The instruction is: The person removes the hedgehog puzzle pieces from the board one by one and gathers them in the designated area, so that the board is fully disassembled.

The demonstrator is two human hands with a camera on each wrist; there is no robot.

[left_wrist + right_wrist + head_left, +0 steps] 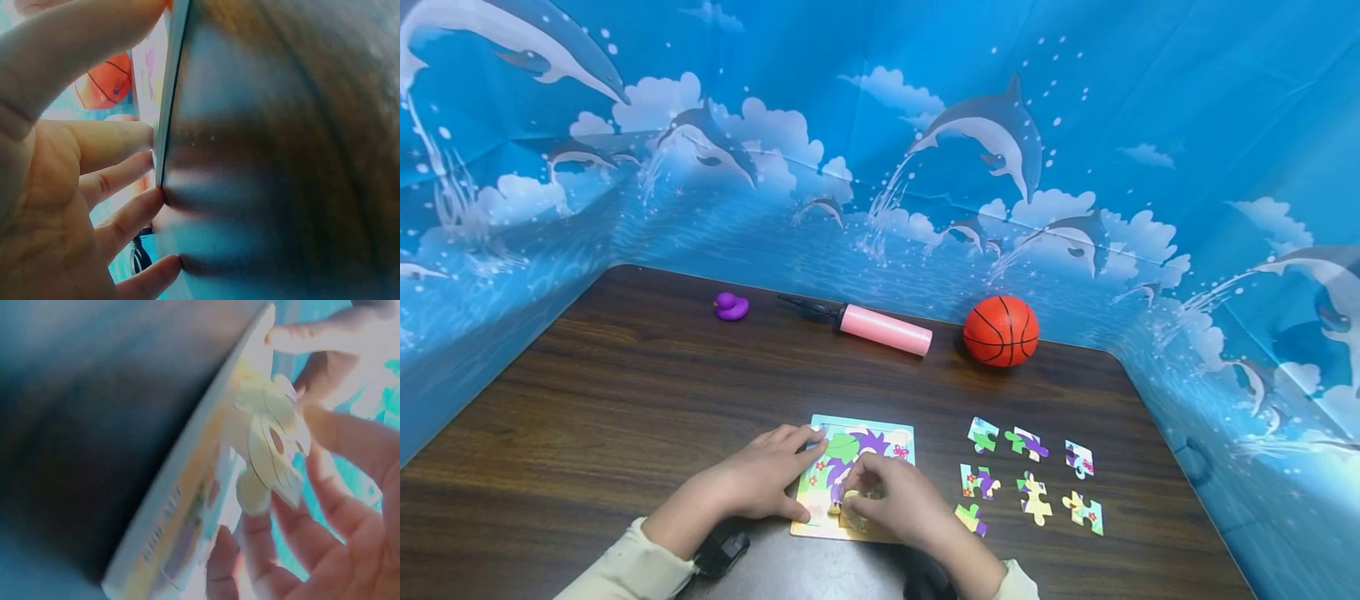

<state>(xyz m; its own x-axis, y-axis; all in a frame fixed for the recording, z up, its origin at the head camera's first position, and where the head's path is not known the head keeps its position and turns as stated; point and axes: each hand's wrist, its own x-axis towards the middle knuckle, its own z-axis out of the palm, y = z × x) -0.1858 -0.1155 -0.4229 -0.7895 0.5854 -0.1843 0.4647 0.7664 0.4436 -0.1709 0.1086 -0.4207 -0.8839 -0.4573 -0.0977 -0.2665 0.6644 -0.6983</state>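
A puzzle board (862,422) with a purple-haired cartoon picture lies flat on the table in front of me. My left hand (763,477) rests at its left side, fingers spread and fairly straight; in the left wrist view the fingertips touch the board's edge (172,87). My right hand (904,502) is over the board's lower right part and pinches a pale yellow puzzle piece (267,450) between thumb and fingers. The right wrist view shows this piece tilted above the board's surface. From the head view, the fingers mostly hide it.
Several loose puzzle pieces, among them a yellow one (1035,497) and a green-and-purple one (1027,444), lie right of the board. Along the back stand a purple rubber duck (731,307), a pink hand pump (886,329) and a small orange basketball (1002,331). A dolphin-print curtain (880,142) encloses the table.
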